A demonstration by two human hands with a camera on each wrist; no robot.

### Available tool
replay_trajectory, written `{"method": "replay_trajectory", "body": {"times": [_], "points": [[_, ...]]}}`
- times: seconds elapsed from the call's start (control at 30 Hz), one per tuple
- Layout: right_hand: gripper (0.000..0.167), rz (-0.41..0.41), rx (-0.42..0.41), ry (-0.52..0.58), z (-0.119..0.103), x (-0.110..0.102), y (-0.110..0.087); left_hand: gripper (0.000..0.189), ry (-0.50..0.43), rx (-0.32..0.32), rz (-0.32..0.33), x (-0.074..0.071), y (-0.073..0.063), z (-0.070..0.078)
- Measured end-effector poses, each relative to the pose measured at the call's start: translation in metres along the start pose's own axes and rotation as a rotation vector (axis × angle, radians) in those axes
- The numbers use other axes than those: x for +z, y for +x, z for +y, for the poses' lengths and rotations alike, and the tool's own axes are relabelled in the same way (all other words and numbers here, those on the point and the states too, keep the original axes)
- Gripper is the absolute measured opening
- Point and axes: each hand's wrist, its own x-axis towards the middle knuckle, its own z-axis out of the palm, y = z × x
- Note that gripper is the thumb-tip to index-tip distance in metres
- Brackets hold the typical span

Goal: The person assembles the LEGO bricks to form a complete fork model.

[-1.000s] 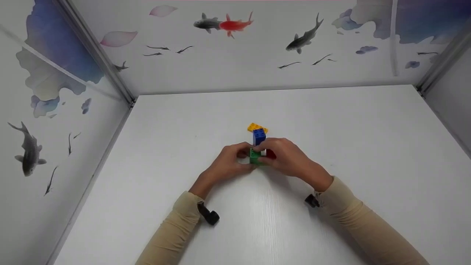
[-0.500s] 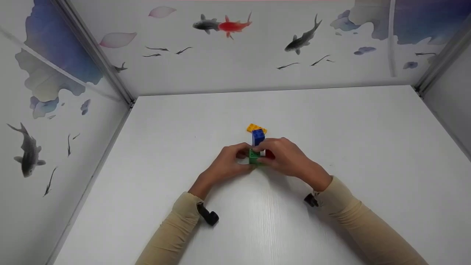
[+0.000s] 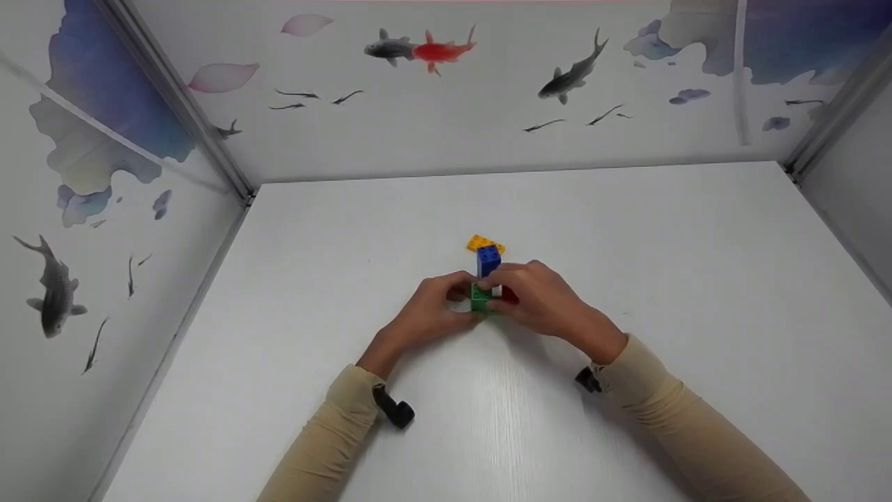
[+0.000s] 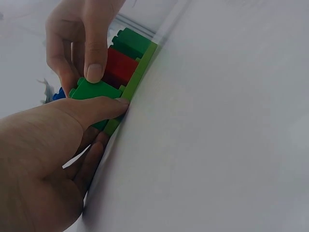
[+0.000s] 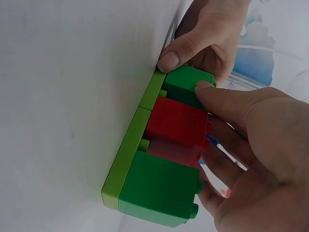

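A small brick build stands mid-table: a light-green base plate (image 5: 129, 145) carries a large green brick (image 5: 161, 191), a red brick (image 5: 177, 122) and a smaller green brick (image 5: 187, 81). A blue brick (image 3: 488, 259) rises behind it, with an orange plate (image 3: 485, 242) lying further back. My left hand (image 3: 460, 297) grips the plate's end, its thumb (image 4: 104, 107) against the small green brick (image 4: 94, 92). My right hand (image 3: 503, 290) pinches that same green brick, thumb (image 5: 217, 99) on its studded face and fingers behind. A white piece between the hands is mostly hidden.
The white table (image 3: 627, 230) is boxed in by walls with fish pictures on the left, back and right. Black wrist cameras (image 3: 397, 410) (image 3: 589, 380) sit on both beige sleeves near the front.
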Motion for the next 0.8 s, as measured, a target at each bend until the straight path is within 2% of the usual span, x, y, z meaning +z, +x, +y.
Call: {"method": "replay_trajectory", "body": {"times": [0.33, 0.5, 0.8], "points": [[0.026, 0.013, -0.016, -0.032, 0.0007, 0.0000, -0.0010, 0.035, -0.006, -0.003, -0.008, 0.0007, 0.0001, -0.0001], [0.025, 0.013, 0.001, -0.035, 0.0010, 0.0000, 0.0000, 0.036, -0.007, -0.004, -0.003, 0.0001, 0.0005, -0.0012], [0.022, 0.026, -0.014, -0.125, -0.0066, 0.0028, -0.0020, 0.036, 0.030, 0.003, 0.000, 0.0005, -0.0005, -0.0009]]}}
